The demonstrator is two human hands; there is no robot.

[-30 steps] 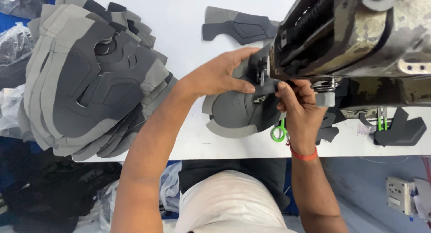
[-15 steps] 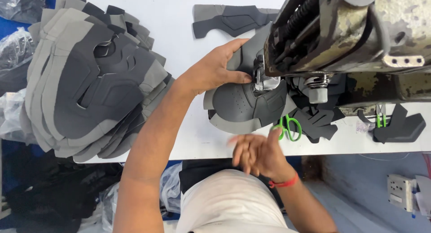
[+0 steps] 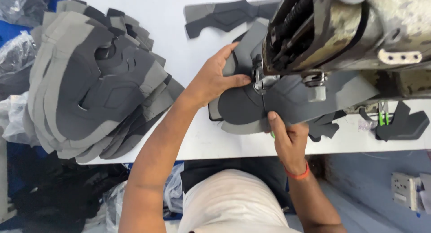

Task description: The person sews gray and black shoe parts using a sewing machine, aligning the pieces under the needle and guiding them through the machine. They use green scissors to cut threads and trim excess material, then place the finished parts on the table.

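A dark grey shaped fabric piece (image 3: 244, 107) lies on the white table (image 3: 179, 40) under the head of a sewing machine (image 3: 341, 35). My left hand (image 3: 215, 78) presses flat on its left side, thumb close to the metal presser foot (image 3: 260, 78). My right hand (image 3: 287, 136), with an orange band at the wrist, pinches the piece's near edge from below. A green-handled pair of snips is mostly hidden under that hand.
A tall fanned stack of grey and dark cut pieces (image 3: 96, 85) fills the table's left. A long dark grey cut piece (image 3: 224, 15) lies at the back. Small black pieces (image 3: 402, 123) sit at the right. Plastic bags (image 3: 13, 116) hang off the left edge.
My right hand left the needle area, swung down off the table toward my lap, then came back up to grip the fabric's near edge. The left hand stayed pressed on the piece.
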